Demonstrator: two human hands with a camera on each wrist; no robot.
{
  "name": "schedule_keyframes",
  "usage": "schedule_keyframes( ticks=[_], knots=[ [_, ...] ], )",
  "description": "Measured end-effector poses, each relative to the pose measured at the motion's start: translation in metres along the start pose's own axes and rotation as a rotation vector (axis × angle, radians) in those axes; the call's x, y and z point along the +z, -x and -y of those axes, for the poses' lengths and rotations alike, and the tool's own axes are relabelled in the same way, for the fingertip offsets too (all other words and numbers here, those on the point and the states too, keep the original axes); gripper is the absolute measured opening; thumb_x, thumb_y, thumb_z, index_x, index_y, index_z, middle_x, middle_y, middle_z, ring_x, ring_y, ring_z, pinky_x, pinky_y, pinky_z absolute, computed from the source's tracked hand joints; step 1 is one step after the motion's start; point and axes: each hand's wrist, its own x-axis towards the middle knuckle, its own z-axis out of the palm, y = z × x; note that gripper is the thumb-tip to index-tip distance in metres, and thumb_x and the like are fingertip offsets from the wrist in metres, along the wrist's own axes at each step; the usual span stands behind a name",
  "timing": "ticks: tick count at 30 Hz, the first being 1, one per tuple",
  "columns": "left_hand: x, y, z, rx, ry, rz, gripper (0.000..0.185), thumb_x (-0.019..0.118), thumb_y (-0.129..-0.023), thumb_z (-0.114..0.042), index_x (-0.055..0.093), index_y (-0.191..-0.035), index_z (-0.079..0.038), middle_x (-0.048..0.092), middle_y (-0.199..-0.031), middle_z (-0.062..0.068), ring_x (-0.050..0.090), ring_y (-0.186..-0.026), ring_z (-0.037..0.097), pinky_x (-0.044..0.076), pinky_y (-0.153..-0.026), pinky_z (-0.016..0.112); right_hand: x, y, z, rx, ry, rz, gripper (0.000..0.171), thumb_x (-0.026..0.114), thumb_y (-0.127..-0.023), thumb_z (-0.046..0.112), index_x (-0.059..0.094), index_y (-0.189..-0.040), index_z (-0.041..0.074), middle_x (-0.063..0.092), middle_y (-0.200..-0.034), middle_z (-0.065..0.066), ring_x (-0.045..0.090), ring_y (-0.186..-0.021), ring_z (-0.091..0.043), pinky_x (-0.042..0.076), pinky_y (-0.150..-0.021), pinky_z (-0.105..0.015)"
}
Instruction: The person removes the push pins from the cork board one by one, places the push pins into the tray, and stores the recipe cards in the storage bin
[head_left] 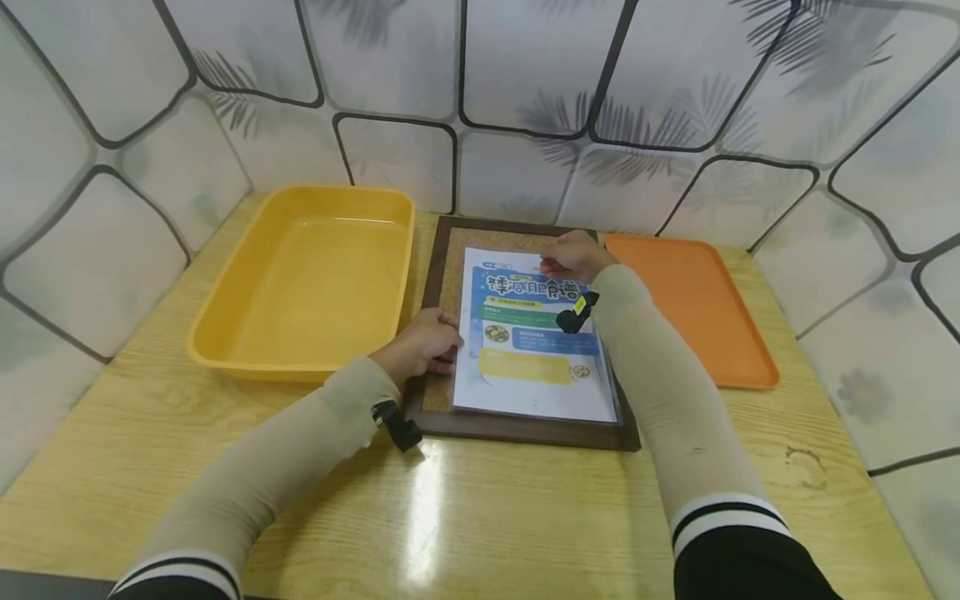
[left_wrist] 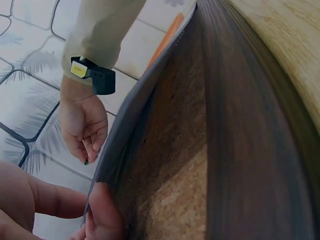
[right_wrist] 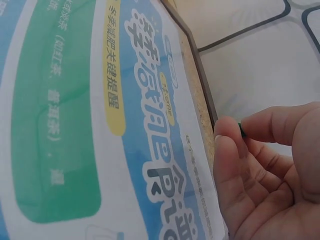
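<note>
A printed poster sheet (head_left: 536, 396) with blue, green and yellow panels lies over the framed cork board (head_left: 517, 429). At its left edge my left hand (head_left: 427, 340) pinches the sheet between thumb and fingers; in the left wrist view this edge stands raised off the cork (left_wrist: 175, 205). My right hand (head_left: 573, 256) is over the sheet's top right corner. Between its thumb and index finger it pinches a small green object (right_wrist: 242, 130), mostly hidden by the fingertips.
To the left of the board stands a deep yellow tray (head_left: 315, 283). A flat orange tray (head_left: 697, 308) lies to the right, partly behind my right forearm. The wooden table (head_left: 525, 517) meets a patterned wall (head_left: 510, 175) at the back.
</note>
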Motion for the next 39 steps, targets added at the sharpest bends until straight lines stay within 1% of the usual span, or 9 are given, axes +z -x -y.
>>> schedule_keyframes(
  ticks=[5, 8, 10, 13, 17, 20, 22, 29, 39],
  knots=[
    [0.001, 0.0, -0.005, 0.021, 0.021, 0.007, 0.027, 0.051, -0.086, 0.0, 0.046, -0.111, -0.009, 0.051, -0.098, 0.015, 0.053, -0.072, 0.023, 0.052, -0.055, 0.033, -0.005, 0.003, 0.003, -0.02, -0.007, -0.045, 0.021, 0.056, -0.09, 0.013, 0.054, -0.106, 0.0, 0.059, -0.093, -0.013, 0.06, -0.076, -0.02, 0.051, -0.073, -0.029],
    [0.0, 0.001, -0.005, 0.013, 0.022, 0.013, 0.026, 0.05, -0.087, 0.001, 0.045, -0.111, -0.009, 0.051, -0.098, 0.016, 0.053, -0.072, 0.024, 0.052, -0.055, 0.033, -0.006, 0.007, 0.002, -0.037, -0.007, -0.021, 0.019, 0.056, -0.09, 0.011, 0.054, -0.103, -0.002, 0.059, -0.087, -0.012, 0.059, -0.071, -0.018, 0.051, -0.073, -0.03],
    [0.0, 0.002, -0.003, 0.008, 0.029, 0.019, 0.026, 0.05, -0.087, 0.002, 0.045, -0.11, -0.008, 0.05, -0.098, 0.016, 0.053, -0.072, 0.024, 0.052, -0.055, 0.034, -0.005, 0.008, 0.0, -0.052, -0.008, 0.01, 0.02, 0.055, -0.09, 0.01, 0.052, -0.105, -0.005, 0.059, -0.084, -0.011, 0.059, -0.069, -0.017, 0.051, -0.073, -0.03],
    [-0.002, 0.003, 0.0, 0.036, 0.045, 0.024, 0.026, 0.049, -0.087, 0.003, 0.044, -0.111, -0.007, 0.051, -0.098, 0.016, 0.053, -0.071, 0.024, 0.051, -0.055, 0.033, -0.005, 0.01, -0.002, -0.084, -0.002, 0.027, 0.024, 0.053, -0.091, 0.009, 0.05, -0.108, -0.007, 0.059, -0.081, -0.01, 0.059, -0.067, -0.016, 0.051, -0.071, -0.03],
    [-0.003, 0.003, -0.002, 0.069, 0.08, 0.023, 0.028, 0.048, -0.087, 0.004, 0.045, -0.112, -0.008, 0.051, -0.096, 0.015, 0.052, -0.068, 0.023, 0.051, -0.054, 0.032, -0.01, 0.012, -0.002, -0.098, 0.01, 0.027, 0.027, 0.052, -0.091, 0.008, 0.049, -0.113, -0.007, 0.058, -0.084, -0.011, 0.059, -0.073, -0.019, 0.05, -0.077, -0.033],
    [-0.003, 0.002, -0.002, 0.07, 0.101, 0.008, 0.028, 0.048, -0.087, 0.004, 0.045, -0.112, -0.009, 0.05, -0.095, 0.015, 0.052, -0.067, 0.022, 0.05, -0.054, 0.032, -0.013, 0.014, -0.002, -0.096, 0.029, 0.035, 0.028, 0.052, -0.092, 0.009, 0.049, -0.115, -0.006, 0.058, -0.088, -0.013, 0.058, -0.082, -0.023, 0.047, -0.084, -0.037],
    [-0.004, 0.002, -0.002, 0.072, 0.109, -0.002, 0.029, 0.048, -0.087, 0.004, 0.046, -0.113, -0.009, 0.05, -0.095, 0.014, 0.052, -0.067, 0.022, 0.05, -0.054, 0.032, -0.015, 0.015, -0.002, -0.094, 0.032, 0.031, 0.028, 0.052, -0.091, 0.009, 0.05, -0.115, -0.006, 0.058, -0.09, -0.013, 0.058, -0.086, -0.025, 0.046, -0.086, -0.038],
    [-0.005, 0.004, -0.001, 0.101, 0.14, -0.002, 0.031, 0.048, -0.087, 0.005, 0.046, -0.115, -0.009, 0.051, -0.091, 0.014, 0.051, -0.064, 0.021, 0.049, -0.053, 0.031, -0.018, 0.019, -0.002, -0.106, 0.02, 0.037, 0.027, 0.052, -0.091, 0.008, 0.049, -0.115, -0.005, 0.06, -0.089, -0.013, 0.059, -0.088, -0.027, 0.045, -0.088, -0.039],
    [-0.004, 0.007, -0.005, 0.13, 0.166, 0.007, 0.033, 0.047, -0.086, 0.008, 0.045, -0.115, -0.008, 0.051, -0.089, 0.014, 0.051, -0.06, 0.02, 0.048, -0.051, 0.03, -0.029, 0.024, 0.0, -0.153, 0.02, 0.057, 0.03, 0.052, -0.092, 0.007, 0.048, -0.117, -0.008, 0.061, -0.083, -0.01, 0.06, -0.087, -0.026, 0.043, -0.09, -0.04]
  ],
)
